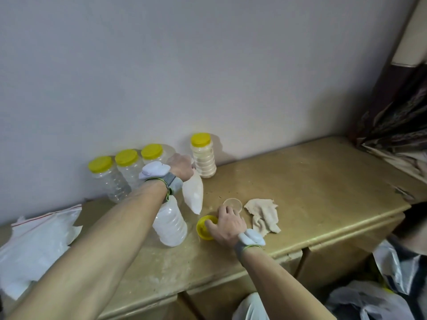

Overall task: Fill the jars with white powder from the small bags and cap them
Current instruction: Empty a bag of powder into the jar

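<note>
L hand (pixel 180 166): bag (pixel 193 195), R hand (pixel 228 225): lid (pixel 202 232)

— What does the person wear?
— A grey band on each wrist. The left wrist band (pixel 172 182) has a thin green string along its edge. The right wrist band (pixel 242 247) has one too.
— What sits on the bands?
— A pale blue-white plastic lump on each one. The left lump (pixel 153 170) and the right lump (pixel 251 236) are smooth and rounded.
— Any sleeves?
— The arms are bare. So are the left hand (pixel 181 166) and the right hand (pixel 227 224).
</note>
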Demonstrator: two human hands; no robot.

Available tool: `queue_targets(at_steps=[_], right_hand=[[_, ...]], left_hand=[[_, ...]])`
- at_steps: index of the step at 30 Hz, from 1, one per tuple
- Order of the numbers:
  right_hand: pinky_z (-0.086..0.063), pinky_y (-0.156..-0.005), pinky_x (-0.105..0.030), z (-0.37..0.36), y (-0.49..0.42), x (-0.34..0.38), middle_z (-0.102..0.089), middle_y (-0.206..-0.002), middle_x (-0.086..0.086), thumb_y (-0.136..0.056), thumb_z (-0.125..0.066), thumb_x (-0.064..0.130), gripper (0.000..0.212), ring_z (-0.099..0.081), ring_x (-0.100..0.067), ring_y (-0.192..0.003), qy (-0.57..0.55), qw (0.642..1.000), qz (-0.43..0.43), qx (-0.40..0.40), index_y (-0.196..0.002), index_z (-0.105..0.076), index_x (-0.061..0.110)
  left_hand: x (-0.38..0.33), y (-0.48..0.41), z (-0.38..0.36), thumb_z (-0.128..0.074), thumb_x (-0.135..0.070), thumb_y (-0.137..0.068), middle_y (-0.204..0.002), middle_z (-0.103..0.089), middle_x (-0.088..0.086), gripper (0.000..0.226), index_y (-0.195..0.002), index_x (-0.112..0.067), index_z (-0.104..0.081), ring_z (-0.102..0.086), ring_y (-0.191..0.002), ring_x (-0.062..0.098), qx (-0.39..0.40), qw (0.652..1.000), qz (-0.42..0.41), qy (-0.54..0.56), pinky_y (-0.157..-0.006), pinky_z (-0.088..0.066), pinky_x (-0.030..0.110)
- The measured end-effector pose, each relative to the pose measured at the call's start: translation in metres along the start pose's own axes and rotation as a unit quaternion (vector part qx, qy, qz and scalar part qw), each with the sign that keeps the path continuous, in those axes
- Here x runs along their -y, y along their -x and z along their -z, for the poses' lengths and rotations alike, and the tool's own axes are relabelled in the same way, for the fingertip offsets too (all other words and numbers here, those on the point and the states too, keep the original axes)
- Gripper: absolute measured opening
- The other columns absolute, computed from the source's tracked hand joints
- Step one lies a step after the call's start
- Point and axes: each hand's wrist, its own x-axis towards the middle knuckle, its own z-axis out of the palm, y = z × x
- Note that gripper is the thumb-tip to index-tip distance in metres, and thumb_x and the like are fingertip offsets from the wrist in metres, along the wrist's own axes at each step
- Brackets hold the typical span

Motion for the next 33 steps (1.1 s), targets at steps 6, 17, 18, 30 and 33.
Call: queue_targets(at_steps=[6,17,18,30,33], right_hand=[[-0.040,-0.100,-0.039,0.030,0.009,0.026,-0.061,-0.126,-0.013,-0.092,-0.032,0.073,0.070,-0.054,-0.033,-0.121,-0.208,0.975,-0.078,0.005,-0.118,-0.058,0.013],[-0.038,-0.039,-0.017,0.075,0.027,0.092,-0.066,-0.090,-0.006,-0.083,-0.050,0.075,0.070,-0.060,-0.019,-0.054,-0.760,0.628,-0.088,0.142,-0.116,-0.067,0.015],[-0.037,-0.037,-0.016,0.076,0.028,0.093,-0.067,-0.083,-0.004,-0.085,-0.055,0.068,0.060,-0.059,-0.018,-0.053,-0.757,0.633,-0.088,0.137,-0.115,-0.067,0.018],[-0.054,-0.060,-0.033,0.079,0.026,0.087,-0.070,-0.101,-0.004,-0.087,-0.070,0.033,0.023,-0.068,-0.024,-0.083,-0.648,0.760,-0.051,-0.023,-0.105,-0.060,0.024],[-0.062,-0.067,-0.046,0.083,0.026,0.090,-0.068,-0.107,-0.006,-0.086,-0.072,0.035,0.027,-0.068,-0.028,-0.096,-0.597,0.800,-0.026,-0.053,-0.106,-0.060,0.021]], left_hand=[[0.008,0.024,0.053,-0.048,-0.022,-0.102,-0.128,-0.062,0.020,0.030,-0.122,-0.007,-0.065,-0.055,-0.123,0.037,-0.060,0.992,-0.056,0.096,-0.100,-0.046,0.038],[0.020,0.070,0.070,-0.057,-0.025,-0.100,-0.076,-0.061,-0.001,0.025,-0.101,-0.002,-0.068,-0.054,-0.069,0.020,-0.051,0.954,-0.109,0.275,-0.060,-0.040,0.027],[0.027,0.073,0.067,-0.059,-0.023,-0.099,-0.070,-0.056,-0.002,0.023,-0.098,-0.002,-0.068,-0.047,-0.061,0.018,-0.040,0.946,-0.096,0.308,-0.055,-0.036,0.026],[0.094,0.104,0.007,-0.070,-0.003,-0.086,-0.082,-0.071,0.003,0.014,-0.087,-0.017,-0.070,-0.066,-0.069,0.011,-0.060,0.928,-0.016,0.367,-0.066,-0.056,0.022],[0.093,0.108,-0.003,-0.071,-0.010,-0.082,-0.085,-0.073,-0.005,0.018,-0.083,-0.028,-0.069,-0.067,-0.084,0.012,-0.097,0.953,-0.042,0.285,-0.075,-0.051,0.022]])
